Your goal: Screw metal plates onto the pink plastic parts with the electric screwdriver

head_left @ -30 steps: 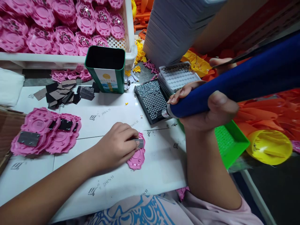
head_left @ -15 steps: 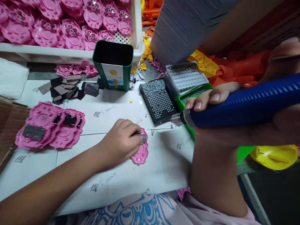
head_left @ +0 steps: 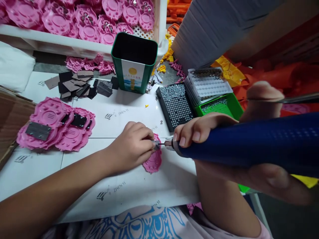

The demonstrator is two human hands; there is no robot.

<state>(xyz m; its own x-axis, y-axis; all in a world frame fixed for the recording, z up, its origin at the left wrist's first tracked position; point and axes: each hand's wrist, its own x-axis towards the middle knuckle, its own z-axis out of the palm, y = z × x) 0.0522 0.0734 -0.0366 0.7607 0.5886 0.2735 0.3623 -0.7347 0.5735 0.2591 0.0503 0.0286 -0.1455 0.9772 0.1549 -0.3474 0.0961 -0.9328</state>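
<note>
My left hand [head_left: 136, 144] is closed over a pink plastic part [head_left: 153, 162] on the white table surface, its fingers pressing a small grey plate [head_left: 157, 144] against it. In my right hand [head_left: 199, 129] is a blue electric screwdriver [head_left: 239, 141], held level with fingers wrapped round the front of its body. The driver's thin bit points left and its tip meets the grey plate beside my left fingertips. A black screw tray [head_left: 175, 104] full of small screws lies just behind the driver's nose.
Stacked pink parts with plates [head_left: 50, 116] lie at left, loose dark plates [head_left: 74, 84] behind them. A green tin [head_left: 134, 63] stands at the back before a white crate [head_left: 62, 43] of pink parts. Right of the screw tray are clear trays [head_left: 209, 84] and a green bin [head_left: 231, 99].
My right hand has brought the screwdriver from beside the screw tray leftward and down to the grey plate. My left hand keeps holding the pink part. The view has shifted slightly.
</note>
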